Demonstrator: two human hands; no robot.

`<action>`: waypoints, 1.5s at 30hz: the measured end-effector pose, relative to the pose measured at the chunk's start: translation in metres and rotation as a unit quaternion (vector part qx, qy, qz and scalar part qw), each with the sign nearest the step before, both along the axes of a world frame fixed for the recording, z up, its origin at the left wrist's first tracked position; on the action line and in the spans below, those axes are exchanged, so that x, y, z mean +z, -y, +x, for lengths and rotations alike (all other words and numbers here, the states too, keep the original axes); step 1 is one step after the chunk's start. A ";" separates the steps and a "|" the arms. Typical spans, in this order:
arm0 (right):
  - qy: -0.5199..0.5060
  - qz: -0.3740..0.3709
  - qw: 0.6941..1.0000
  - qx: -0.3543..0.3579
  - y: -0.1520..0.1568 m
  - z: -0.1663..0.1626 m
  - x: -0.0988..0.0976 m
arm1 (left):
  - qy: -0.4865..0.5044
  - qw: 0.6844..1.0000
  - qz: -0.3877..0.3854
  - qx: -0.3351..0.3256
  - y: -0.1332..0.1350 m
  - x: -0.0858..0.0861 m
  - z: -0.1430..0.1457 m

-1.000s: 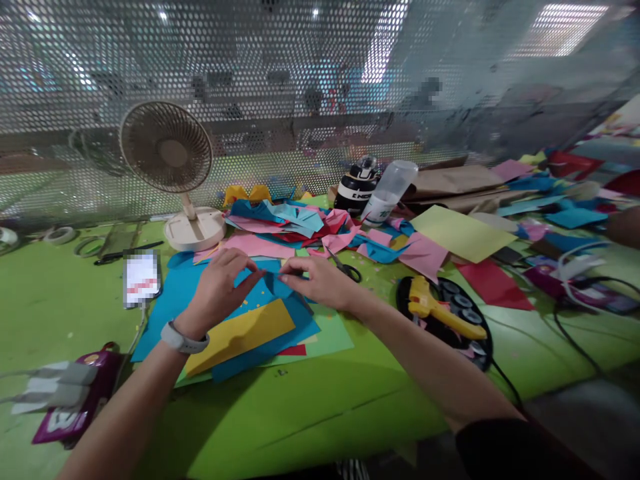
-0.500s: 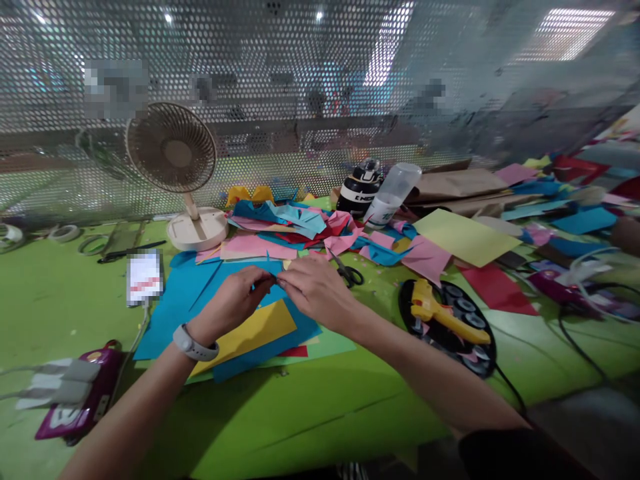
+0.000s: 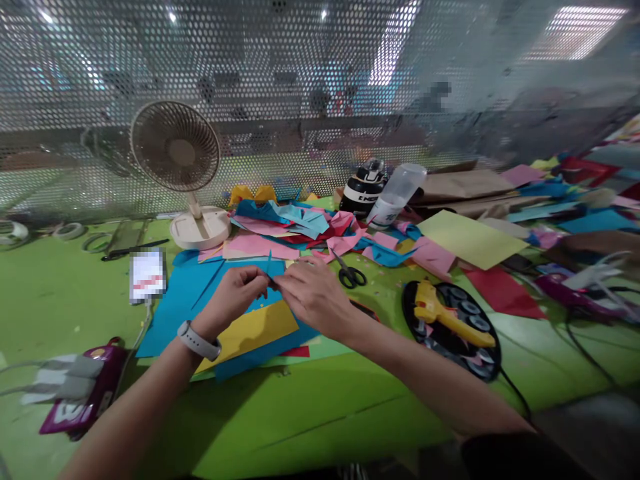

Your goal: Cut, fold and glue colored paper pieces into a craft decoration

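Both of my hands meet over the stacked sheets at the middle of the table. My left hand (image 3: 243, 293), with a grey watch band (image 3: 199, 341) at the wrist, is closed in a pinch. My right hand (image 3: 317, 297) pinches from the other side, fingertips touching or nearly touching the left ones. A thin blue paper strip (image 3: 270, 261) sticks up between them; its lower end is hidden by the fingers. Beneath lie a yellow paper strip (image 3: 260, 329) and blue sheets (image 3: 175, 313). Black-handled scissors (image 3: 351, 275) rest just beyond my right hand.
Crumpled coloured paper (image 3: 300, 220) lies behind the hands. A fan (image 3: 200, 229) stands at back left, a black bottle (image 3: 361, 192) and a clear bottle (image 3: 397, 193) at the back. A yellow glue gun (image 3: 450, 319) sits on a black tray (image 3: 407, 300). Power strips (image 3: 93, 393) flank both sides.
The view has shifted slightly. My hands stay together, with small finger movements; more of the blue strip shows between them. A dark, orange-edged thing now shows beside my right wrist.
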State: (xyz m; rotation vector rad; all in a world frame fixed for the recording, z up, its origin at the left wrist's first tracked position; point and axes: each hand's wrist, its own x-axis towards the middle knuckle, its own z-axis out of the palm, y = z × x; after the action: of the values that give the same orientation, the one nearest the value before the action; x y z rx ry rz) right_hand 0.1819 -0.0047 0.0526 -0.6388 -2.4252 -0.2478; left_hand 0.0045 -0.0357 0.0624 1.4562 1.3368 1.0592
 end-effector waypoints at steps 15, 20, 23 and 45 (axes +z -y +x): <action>-0.118 -0.065 0.990 0.035 -0.006 0.001 0.000 | 0.259 0.945 -0.197 -0.037 -0.005 0.002 -0.005; -0.122 -0.126 0.984 0.025 -0.012 0.004 0.003 | 0.147 0.935 -0.217 -0.237 0.010 0.018 -0.014; -0.154 -0.219 0.962 0.053 -0.018 0.008 0.008 | -0.004 0.865 -0.239 -0.442 0.023 0.034 -0.017; -0.122 -0.324 0.927 0.144 -0.018 0.027 0.040 | -0.040 0.980 0.027 -0.191 0.007 0.033 -0.031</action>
State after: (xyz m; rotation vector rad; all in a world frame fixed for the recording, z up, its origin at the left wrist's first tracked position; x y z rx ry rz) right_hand 0.2092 0.0128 0.0923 -0.5294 -2.2939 0.7407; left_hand -0.0260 -0.0428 0.0951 1.7270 1.0293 0.7972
